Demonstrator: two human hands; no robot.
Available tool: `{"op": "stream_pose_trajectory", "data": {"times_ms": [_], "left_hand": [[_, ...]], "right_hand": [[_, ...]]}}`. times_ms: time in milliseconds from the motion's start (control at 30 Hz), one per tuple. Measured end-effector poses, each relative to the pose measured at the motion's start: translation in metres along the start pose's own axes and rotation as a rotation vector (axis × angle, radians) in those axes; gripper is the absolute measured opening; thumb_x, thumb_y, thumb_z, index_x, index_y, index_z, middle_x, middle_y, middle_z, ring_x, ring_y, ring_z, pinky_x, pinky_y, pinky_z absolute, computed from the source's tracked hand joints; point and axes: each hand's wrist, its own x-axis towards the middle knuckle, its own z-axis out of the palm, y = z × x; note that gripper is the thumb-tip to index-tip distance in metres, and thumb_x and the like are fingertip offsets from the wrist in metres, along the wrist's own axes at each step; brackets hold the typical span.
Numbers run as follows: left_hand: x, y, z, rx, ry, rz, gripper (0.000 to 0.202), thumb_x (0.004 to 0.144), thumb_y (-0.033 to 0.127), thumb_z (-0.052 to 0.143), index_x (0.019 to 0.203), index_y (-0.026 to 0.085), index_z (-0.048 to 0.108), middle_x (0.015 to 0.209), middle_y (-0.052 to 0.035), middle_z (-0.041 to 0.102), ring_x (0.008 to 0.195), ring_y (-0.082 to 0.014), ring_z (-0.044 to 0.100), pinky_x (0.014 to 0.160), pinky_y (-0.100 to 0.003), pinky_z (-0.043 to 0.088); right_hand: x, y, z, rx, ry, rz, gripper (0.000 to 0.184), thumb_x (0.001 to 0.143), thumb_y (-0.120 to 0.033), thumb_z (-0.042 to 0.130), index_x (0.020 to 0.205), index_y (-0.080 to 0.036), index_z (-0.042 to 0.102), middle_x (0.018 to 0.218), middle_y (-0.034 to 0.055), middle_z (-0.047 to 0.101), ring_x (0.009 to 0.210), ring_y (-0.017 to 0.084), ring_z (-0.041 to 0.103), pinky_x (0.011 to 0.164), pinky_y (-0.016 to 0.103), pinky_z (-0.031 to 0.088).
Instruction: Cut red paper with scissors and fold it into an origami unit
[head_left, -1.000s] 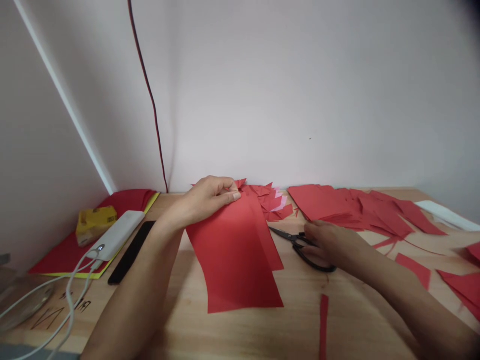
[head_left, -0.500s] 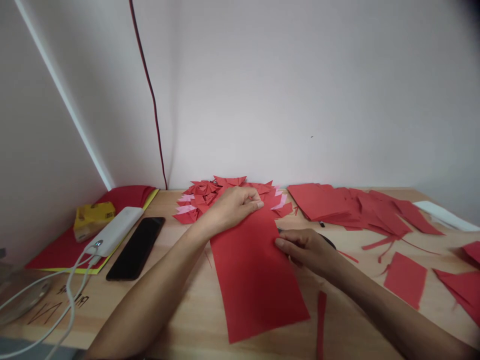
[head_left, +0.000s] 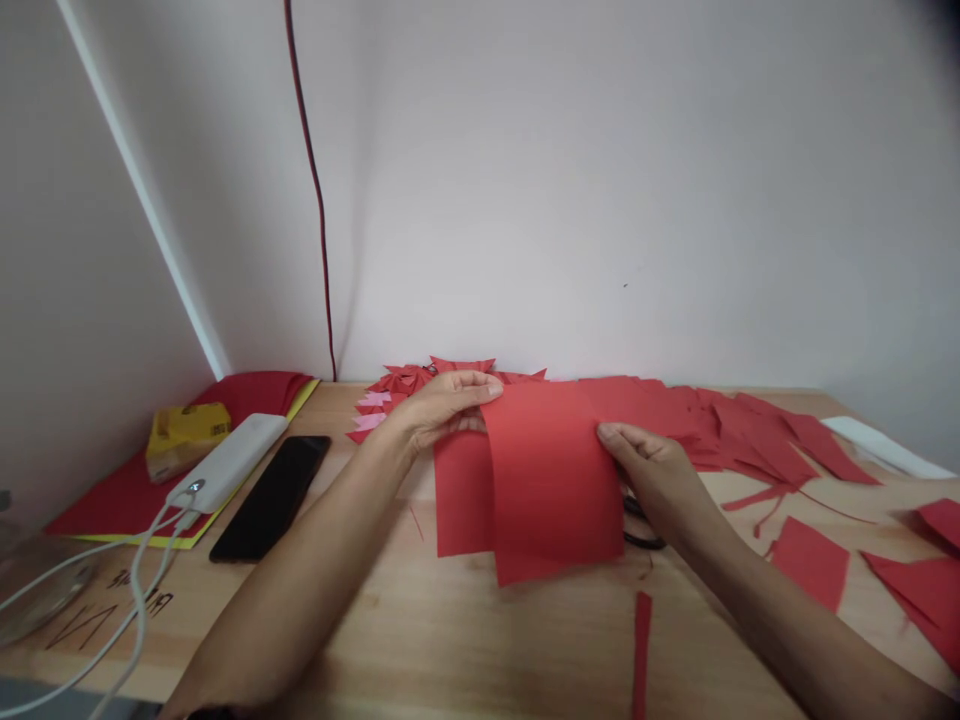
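Observation:
A sheet of red paper (head_left: 559, 490) is held up over the table, bent over at its top so that one part hangs in front and another shows behind it on the left. My left hand (head_left: 450, 402) pinches its upper left edge between thumb and fingers. At the right edge, my right hand (head_left: 641, 460) grips the same sheet, thumb on the near face. Black loop handles (head_left: 643, 540), seemingly of scissors, partly show below my right hand. Behind the sheet lies a heap of folded red and pink paper pieces (head_left: 397, 385), partly hidden.
Red paper sheets (head_left: 705, 425) and cut pieces (head_left: 810, 562) lie to the right, with a narrow red strip (head_left: 642, 650) in front. On the left are a black phone (head_left: 271, 498), a white power bank (head_left: 232, 460) with cables, and a yellow packet (head_left: 187, 440) on red paper.
The flat-hanging sheet is now bent over and raised, its lower end brought up. My right hand has moved slightly right and up along with it, uncovering the black handles.

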Motion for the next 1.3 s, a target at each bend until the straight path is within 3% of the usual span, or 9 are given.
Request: {"op": "stream_pose_trajectory", "data": {"times_ms": [200, 333, 433, 600, 700, 900, 1033, 1200, 1300], "left_hand": [[0.007, -0.013, 0.000, -0.154, -0.119, -0.001, 0.032, 0.081, 0.043, 0.068, 0.095, 0.015, 0.061, 0.088, -0.0056, 0.065, 0.076, -0.0118, 0.064, 0.074, -0.027, 0.051], [0.009, -0.019, 0.001, 0.182, -0.133, 0.054, 0.027, 0.075, 0.037, 0.073, 0.080, 0.013, 0.062, 0.075, -0.0021, 0.063, 0.063, -0.0088, 0.058, 0.065, -0.023, 0.047], [0.010, -0.022, 0.001, 0.427, -0.061, 0.118, 0.030, 0.078, 0.038, 0.068, 0.066, 0.013, 0.058, 0.061, 0.0006, 0.057, 0.055, -0.0082, 0.052, 0.056, -0.022, 0.040], [0.010, -0.020, 0.000, 0.520, 0.028, 0.154, 0.032, 0.078, 0.036, 0.064, 0.059, 0.015, 0.051, 0.050, 0.0034, 0.050, 0.047, -0.0076, 0.047, 0.050, -0.022, 0.033], [0.009, -0.018, -0.001, 0.538, 0.006, 0.185, 0.030, 0.079, 0.032, 0.063, 0.058, 0.015, 0.048, 0.048, 0.0048, 0.046, 0.045, -0.0076, 0.048, 0.050, -0.021, 0.032], [0.007, -0.013, 0.001, 0.492, 0.029, 0.194, 0.031, 0.076, 0.027, 0.064, 0.055, 0.016, 0.044, 0.046, 0.0060, 0.044, 0.044, -0.0073, 0.050, 0.051, -0.020, 0.033], [0.006, -0.013, 0.004, 0.422, 0.048, 0.195, 0.022, 0.076, 0.022, 0.064, 0.058, 0.013, 0.054, 0.049, 0.0033, 0.052, 0.046, -0.0064, 0.048, 0.052, -0.020, 0.035], [0.008, -0.014, 0.004, 0.275, 0.072, 0.163, 0.005, 0.073, 0.014, 0.064, 0.071, 0.011, 0.066, 0.056, 0.0016, 0.058, 0.050, -0.0064, 0.051, 0.055, -0.020, 0.040], [0.008, -0.014, 0.003, 0.215, 0.090, 0.139, 0.009, 0.073, 0.010, 0.063, 0.076, 0.012, 0.070, 0.057, 0.0017, 0.060, 0.052, -0.0059, 0.053, 0.059, -0.020, 0.043]], "right_hand": [[0.011, 0.012, -0.005, 0.184, 0.149, -0.032, 0.035, 0.077, -0.055, 0.065, 0.085, -0.021, 0.066, 0.064, -0.0017, 0.057, 0.056, 0.013, 0.050, 0.049, 0.024, 0.039], [0.014, 0.014, -0.007, 0.230, 0.174, -0.017, 0.034, 0.075, -0.054, 0.067, 0.083, -0.021, 0.067, 0.061, -0.0023, 0.058, 0.050, 0.012, 0.048, 0.045, 0.024, 0.036], [0.014, 0.015, -0.006, 0.154, 0.113, -0.032, 0.036, 0.076, -0.056, 0.065, 0.074, -0.020, 0.062, 0.055, -0.0043, 0.052, 0.046, 0.009, 0.041, 0.043, 0.023, 0.031], [0.014, 0.018, -0.003, 0.075, 0.005, -0.005, 0.046, 0.074, -0.055, 0.067, 0.057, -0.020, 0.043, 0.046, -0.0072, 0.040, 0.042, 0.007, 0.033, 0.041, 0.021, 0.022], [0.015, 0.019, -0.003, 0.075, -0.008, -0.004, 0.044, 0.076, -0.053, 0.067, 0.059, -0.019, 0.046, 0.047, -0.0075, 0.039, 0.044, 0.007, 0.033, 0.042, 0.021, 0.022], [0.015, 0.015, -0.004, 0.126, -0.026, 0.012, 0.033, 0.075, -0.049, 0.070, 0.070, -0.018, 0.059, 0.060, -0.0036, 0.055, 0.051, 0.009, 0.045, 0.047, 0.022, 0.035], [0.014, 0.011, -0.004, 0.171, -0.002, 0.032, 0.034, 0.071, -0.048, 0.073, 0.063, -0.019, 0.057, 0.059, -0.0030, 0.059, 0.052, 0.011, 0.052, 0.049, 0.024, 0.040], [0.016, 0.012, -0.004, 0.228, 0.006, 0.034, 0.028, 0.069, -0.046, 0.075, 0.069, -0.020, 0.065, 0.063, -0.0028, 0.066, 0.058, 0.013, 0.059, 0.056, 0.026, 0.047], [0.017, 0.012, -0.004, 0.255, 0.020, 0.034, 0.025, 0.066, -0.044, 0.077, 0.075, -0.021, 0.071, 0.070, -0.0005, 0.071, 0.062, 0.016, 0.063, 0.060, 0.028, 0.050]]}}
